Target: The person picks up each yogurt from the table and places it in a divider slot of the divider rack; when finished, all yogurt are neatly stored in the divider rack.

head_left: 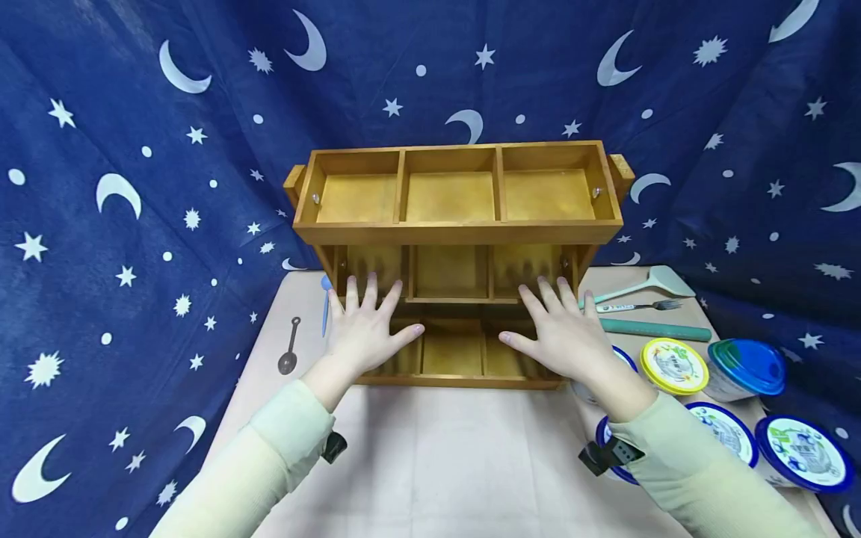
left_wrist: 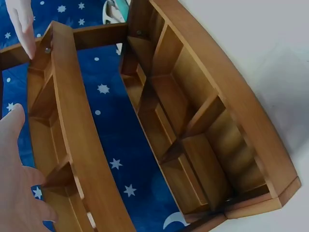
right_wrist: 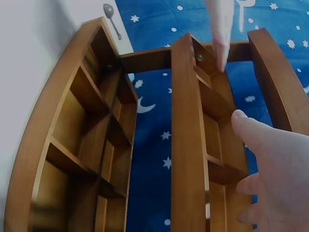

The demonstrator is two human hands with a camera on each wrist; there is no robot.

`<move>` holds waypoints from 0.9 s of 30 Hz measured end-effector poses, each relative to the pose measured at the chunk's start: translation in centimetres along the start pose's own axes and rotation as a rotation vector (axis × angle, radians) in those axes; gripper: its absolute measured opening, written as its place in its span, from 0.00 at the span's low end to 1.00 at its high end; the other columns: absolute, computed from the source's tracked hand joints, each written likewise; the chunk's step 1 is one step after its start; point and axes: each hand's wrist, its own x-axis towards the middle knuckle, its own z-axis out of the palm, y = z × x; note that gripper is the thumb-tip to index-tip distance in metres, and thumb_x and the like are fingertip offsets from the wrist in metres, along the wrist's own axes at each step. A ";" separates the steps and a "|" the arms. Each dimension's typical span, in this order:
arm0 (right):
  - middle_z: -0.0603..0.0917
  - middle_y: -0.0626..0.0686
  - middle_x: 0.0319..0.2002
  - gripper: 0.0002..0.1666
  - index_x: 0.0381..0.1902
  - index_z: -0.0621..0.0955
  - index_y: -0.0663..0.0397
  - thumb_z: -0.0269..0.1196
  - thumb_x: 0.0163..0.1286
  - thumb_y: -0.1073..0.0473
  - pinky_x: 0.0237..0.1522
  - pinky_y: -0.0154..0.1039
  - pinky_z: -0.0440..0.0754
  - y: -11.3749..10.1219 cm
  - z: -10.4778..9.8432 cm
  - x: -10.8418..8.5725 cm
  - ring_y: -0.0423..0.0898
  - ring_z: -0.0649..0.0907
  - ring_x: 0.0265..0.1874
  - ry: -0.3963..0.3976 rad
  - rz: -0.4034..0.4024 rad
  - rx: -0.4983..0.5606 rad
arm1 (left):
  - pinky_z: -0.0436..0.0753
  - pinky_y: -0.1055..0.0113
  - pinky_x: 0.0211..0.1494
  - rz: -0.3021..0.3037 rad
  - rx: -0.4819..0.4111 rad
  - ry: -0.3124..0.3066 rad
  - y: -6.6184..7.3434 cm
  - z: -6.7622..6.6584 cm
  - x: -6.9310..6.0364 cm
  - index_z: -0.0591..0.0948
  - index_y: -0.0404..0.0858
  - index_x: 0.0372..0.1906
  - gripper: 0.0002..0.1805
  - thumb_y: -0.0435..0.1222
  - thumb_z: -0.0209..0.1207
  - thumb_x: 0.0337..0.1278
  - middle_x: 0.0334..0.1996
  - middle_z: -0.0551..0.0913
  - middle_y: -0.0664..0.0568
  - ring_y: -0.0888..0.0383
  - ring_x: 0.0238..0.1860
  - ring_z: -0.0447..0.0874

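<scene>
A brown wooden tiered rack (head_left: 457,235) stands on the pale tabletop, its three trays stepped one above another, each divided into three compartments. My left hand (head_left: 366,329) is held palm down with fingers spread over the left part of the lower trays. On the other side, my right hand (head_left: 565,336) spreads its fingers over their right part. Neither hand holds anything; whether the fingers touch the wood I cannot tell. In the left wrist view, the left hand (left_wrist: 21,164) is beside a tray; the right wrist view shows the right hand (right_wrist: 282,169) likewise.
Left of the rack lie a dark spoon (head_left: 289,351) and a blue slim utensil (head_left: 326,306). At right are a pale green turner (head_left: 662,282), a fork (head_left: 646,305), a teal bar (head_left: 655,329) and several tubs, one with a yellow lid (head_left: 674,365). Starry blue cloth (head_left: 377,67) hangs behind.
</scene>
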 end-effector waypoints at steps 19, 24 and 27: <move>0.45 0.71 0.70 0.59 0.73 0.52 0.60 0.43 0.60 0.21 0.58 0.73 0.34 4.2 0.5 -2.1 0.71 0.41 0.67 -0.003 0.095 0.088 | 0.36 0.31 0.63 -0.077 -0.125 0.024 -3.9 1.2 -1.8 0.54 0.48 0.74 0.49 0.72 0.41 0.52 0.71 0.47 0.34 0.33 0.70 0.35; 0.45 0.73 0.69 0.61 0.72 0.51 0.62 0.43 0.59 0.20 0.57 0.74 0.34 5.2 0.8 -2.2 0.72 0.41 0.67 -0.010 0.129 0.106 | 0.36 0.31 0.63 -0.095 -0.127 0.015 -4.8 1.5 -2.0 0.53 0.47 0.74 0.49 0.72 0.40 0.52 0.71 0.45 0.34 0.32 0.70 0.37; 0.44 0.74 0.69 0.61 0.72 0.52 0.63 0.42 0.59 0.20 0.57 0.74 0.33 5.8 1.0 -2.2 0.72 0.40 0.66 -0.011 0.144 0.108 | 0.35 0.31 0.63 -0.104 -0.136 0.014 -5.3 1.7 -2.1 0.53 0.47 0.74 0.50 0.73 0.38 0.51 0.72 0.43 0.34 0.32 0.70 0.36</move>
